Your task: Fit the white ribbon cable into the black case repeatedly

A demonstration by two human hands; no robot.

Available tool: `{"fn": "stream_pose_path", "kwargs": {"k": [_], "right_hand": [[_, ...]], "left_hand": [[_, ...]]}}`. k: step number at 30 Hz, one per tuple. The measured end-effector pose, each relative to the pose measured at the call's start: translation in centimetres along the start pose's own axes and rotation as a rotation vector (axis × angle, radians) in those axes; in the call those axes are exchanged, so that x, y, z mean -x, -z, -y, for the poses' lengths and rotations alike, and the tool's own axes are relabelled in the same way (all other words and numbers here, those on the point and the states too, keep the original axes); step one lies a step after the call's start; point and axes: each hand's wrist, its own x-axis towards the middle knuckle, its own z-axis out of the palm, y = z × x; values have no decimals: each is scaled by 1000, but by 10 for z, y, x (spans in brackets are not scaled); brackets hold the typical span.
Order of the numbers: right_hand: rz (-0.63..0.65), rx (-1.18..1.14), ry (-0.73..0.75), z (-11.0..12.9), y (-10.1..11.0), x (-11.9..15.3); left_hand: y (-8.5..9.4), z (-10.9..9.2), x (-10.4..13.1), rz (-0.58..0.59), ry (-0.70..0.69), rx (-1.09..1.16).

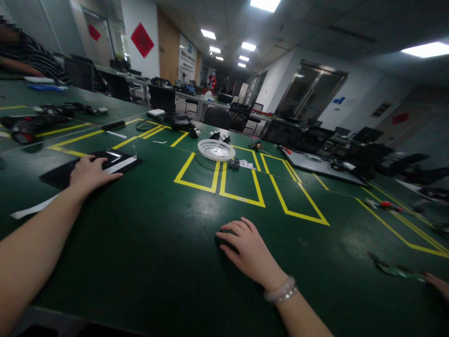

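My left hand (89,174) lies palm down on a flat black pouch-like thing (58,175), with thumb and fingers spread. White strips cross the pouch's right part, and another white strip (35,207) lies on the table beside my forearm. My right hand (247,250), with a pale beaded bracelet at the wrist, rests on the green tabletop with fingers loosely apart and nothing visible in them. Ahead of it stands a shallow white plastic basket (216,150). Small dark parts (234,164) and a whitish crumpled piece (247,164) lie near its front edge.
Yellow tape outlines (196,186) mark the green table (168,262). A dark tool (26,127) and cables lie left; a large flat silvery panel (319,164) lies right. A person in a striped sleeve (44,56) sits far left. Another person's hand (437,282) shows at the right edge.
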Motion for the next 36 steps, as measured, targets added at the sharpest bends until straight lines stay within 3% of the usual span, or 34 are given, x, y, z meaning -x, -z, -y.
{"fn": "stream_pose_path", "kwargs": {"k": [8,12,16,20,27,32,36], "right_hand": [[7,-13,-3,0,0,1],[1,-26,11,1,0,1],[-11,-29,9,1,1,0],[-35,-25,11,2,2,0],[-129,43,37,4,1,-1],[-29,-16,25,3,0,-1],[-31,-45,7,-1,-1,-1]], "left_hand": [[1,-28,14,71,172,-108],[6,-37,16,106,152,-98],[5,-60,18,141,-61,-5],[-3,-106,32,164,-339,136],[-29,-181,105,372,-918,316],[-33,-202,138,408,-1105,341],[-29,-195,119,378,-1079,307]]}}
